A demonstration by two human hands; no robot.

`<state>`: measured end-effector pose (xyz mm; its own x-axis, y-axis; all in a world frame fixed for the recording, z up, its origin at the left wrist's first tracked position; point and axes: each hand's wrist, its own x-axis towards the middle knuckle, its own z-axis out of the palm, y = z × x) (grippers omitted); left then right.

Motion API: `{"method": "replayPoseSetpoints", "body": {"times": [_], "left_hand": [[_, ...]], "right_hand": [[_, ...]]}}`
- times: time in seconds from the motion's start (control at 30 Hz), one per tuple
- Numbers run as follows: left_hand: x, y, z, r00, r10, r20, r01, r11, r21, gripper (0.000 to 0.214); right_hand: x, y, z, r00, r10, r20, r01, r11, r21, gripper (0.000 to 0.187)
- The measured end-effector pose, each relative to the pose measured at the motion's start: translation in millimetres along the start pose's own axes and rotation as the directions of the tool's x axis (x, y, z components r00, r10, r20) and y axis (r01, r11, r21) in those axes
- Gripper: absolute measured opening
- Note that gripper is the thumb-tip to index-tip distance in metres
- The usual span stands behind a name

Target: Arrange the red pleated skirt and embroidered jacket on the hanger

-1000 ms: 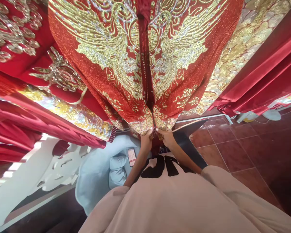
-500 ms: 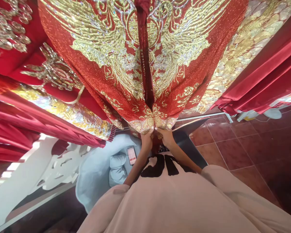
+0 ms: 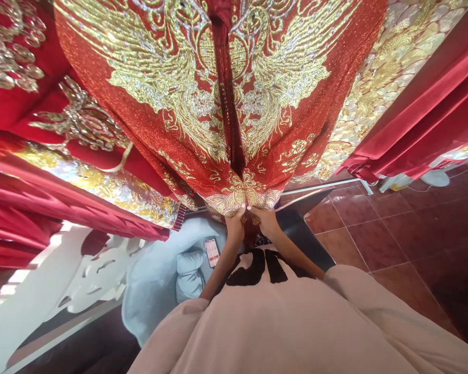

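We pinch the bottom hem of a hanging red jacket thick with gold and silver phoenix embroidery, our left hand and right hand closed side by side on the scalloped gold edge, one on each front panel. The garment rises from our fingers toward twelve o'clock, its long axis running straight up the frame along the dark red front opening, which ends just above the gap between our thumbs. Both hands sit about equally near that seam, the left at its seven o'clock, the right at its five o'clock; whether a fastener lies between the fingertips we cannot tell.

We count one jacket in our grip and two hands on it. Two mirrored phoenixes flank the opening. At ten o'clock hangs a second red garment with silver and gold scrollwork; at two o'clock a panel of gold scale-pattern embroidery shows beside one plain red satin drape. Below our left wrist, at eight o'clock, lies one pale blue padded garment bearing a single small red-and-white tag. A white carved openwork panel lies at the lower left, and dark red floor tiles spread to four o'clock.
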<state>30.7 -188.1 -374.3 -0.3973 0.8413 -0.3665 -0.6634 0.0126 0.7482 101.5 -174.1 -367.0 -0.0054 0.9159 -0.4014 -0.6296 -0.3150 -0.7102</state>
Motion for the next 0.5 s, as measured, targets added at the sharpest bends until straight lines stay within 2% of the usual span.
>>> {"method": "replayPoseSetpoints", "body": {"times": [0.13,0.33,0.37,0.43,0.5], "left_hand": [[1,-3,-2.9,0.998,0.054,-0.006,-0.054,0.998,0.01,0.038],[2,-12,-7.4,0.999,0.039,-0.017,-0.039,0.999,0.0,0.04],[3,-14,-9.1,0.999,0.038,-0.017,-0.038,0.999,-0.002,0.039],[7,-17,-13.3,0.999,0.044,-0.017,-0.044,0.999,0.006,0.036],[11,-20,-17.8,0.998,0.065,-0.025,-0.064,0.998,0.027,0.034]], "right_hand": [[-1,-2,6,1.0,-0.024,-0.006,0.025,0.999,0.022,0.041],[5,-5,13,0.999,-0.04,0.019,0.039,0.999,0.005,0.035],[6,-4,11,1.0,-0.012,0.013,0.012,1.0,0.003,0.033],[6,-1,3,0.991,0.134,-0.023,-0.134,0.991,-0.026,0.027],[3,1,-8,0.941,0.328,-0.076,-0.334,0.939,-0.085,0.021]]}}
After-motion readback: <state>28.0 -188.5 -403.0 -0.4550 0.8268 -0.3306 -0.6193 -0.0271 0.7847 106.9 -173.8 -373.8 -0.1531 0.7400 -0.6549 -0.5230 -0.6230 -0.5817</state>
